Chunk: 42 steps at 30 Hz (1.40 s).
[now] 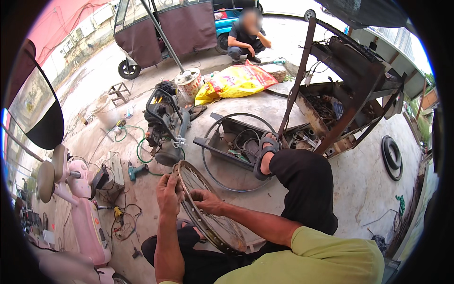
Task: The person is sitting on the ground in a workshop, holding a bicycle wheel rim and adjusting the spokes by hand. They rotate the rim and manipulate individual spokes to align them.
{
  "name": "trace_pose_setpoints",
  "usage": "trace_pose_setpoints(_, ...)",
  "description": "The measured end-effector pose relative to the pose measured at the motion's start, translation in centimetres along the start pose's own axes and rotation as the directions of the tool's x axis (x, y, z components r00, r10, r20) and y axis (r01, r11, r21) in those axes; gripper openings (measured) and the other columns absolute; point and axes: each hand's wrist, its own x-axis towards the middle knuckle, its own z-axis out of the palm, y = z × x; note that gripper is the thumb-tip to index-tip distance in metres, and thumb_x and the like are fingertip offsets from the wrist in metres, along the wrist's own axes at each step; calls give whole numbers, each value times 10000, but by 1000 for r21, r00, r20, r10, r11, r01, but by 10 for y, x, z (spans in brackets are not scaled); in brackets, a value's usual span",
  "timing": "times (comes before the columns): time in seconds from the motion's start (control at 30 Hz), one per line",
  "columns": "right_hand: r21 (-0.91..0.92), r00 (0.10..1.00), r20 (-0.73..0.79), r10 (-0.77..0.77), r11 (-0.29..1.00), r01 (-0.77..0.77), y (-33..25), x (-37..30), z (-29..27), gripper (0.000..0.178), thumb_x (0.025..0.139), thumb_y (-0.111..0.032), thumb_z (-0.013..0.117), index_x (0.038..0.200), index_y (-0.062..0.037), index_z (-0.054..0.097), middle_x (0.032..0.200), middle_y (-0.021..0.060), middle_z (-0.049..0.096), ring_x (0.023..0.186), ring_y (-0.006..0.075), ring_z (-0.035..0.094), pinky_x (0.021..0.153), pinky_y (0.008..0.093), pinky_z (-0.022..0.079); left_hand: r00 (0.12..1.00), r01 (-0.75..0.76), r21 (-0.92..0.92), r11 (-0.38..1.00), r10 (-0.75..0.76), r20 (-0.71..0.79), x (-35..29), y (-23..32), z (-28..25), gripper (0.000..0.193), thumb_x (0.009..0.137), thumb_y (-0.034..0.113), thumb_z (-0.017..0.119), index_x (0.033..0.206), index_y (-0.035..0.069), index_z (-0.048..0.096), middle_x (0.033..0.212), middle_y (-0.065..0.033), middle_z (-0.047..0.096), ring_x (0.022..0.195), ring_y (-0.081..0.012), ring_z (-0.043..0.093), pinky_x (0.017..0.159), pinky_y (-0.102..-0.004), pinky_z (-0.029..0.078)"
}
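Observation:
A worn spoked wheel (213, 233) stands tilted between my legs, its lower part by my lap. My left hand (169, 193) is closed at the outer side of the rim near its top, thumb and fingers pinched against the edge. From the other side my right hand (206, 202) reaches in among the spokes, its fingers curled close to the inner face of the rim. What those right fingers pinch is hidden behind the rim and too small to make out.
Ahead lie a compressor-like machine (165, 120), a dark tray of parts (241, 154), and a large hoop (208, 163). A rusty metal stand (302, 75) is at right. A drill (137, 171) and pink scooter (90, 232) sit left. A person (243, 40) squats beyond a yellow sack (231, 85).

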Motion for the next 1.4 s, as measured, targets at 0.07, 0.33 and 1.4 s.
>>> trace_pose_setpoints(0.07,-38,1000,-22,11,999,-12,3,0,0,226,1001,-168,619,1176,-29,654,1022,-23,649,938,43,567,823,236,476,1000,-2,8,1000,2,-6,-1,0,0,210,999,212,607,876,47,570,628,3,507,420,-55,368,361,-221,273)
trace_pose_setpoints(0.33,-91,997,-16,77,993,-78,-11,-3,5,253,1011,-188,605,1207,-35,652,1009,-51,630,876,26,541,765,211,453,1000,-25,48,999,26,-17,-1,1,-4,235,1000,234,609,861,47,576,625,-6,512,414,-59,367,358,-222,274)
trace_pose_setpoints(1.4,-54,994,-76,73,996,-78,-16,-10,-24,260,980,-191,634,1191,-46,674,1057,-5,674,945,70,604,850,233,486,988,-152,988,24,-30,153,-50,26,33,224,896,175,662,1076,45,631,922,-215,706,893,-416,671,764,-508,504)
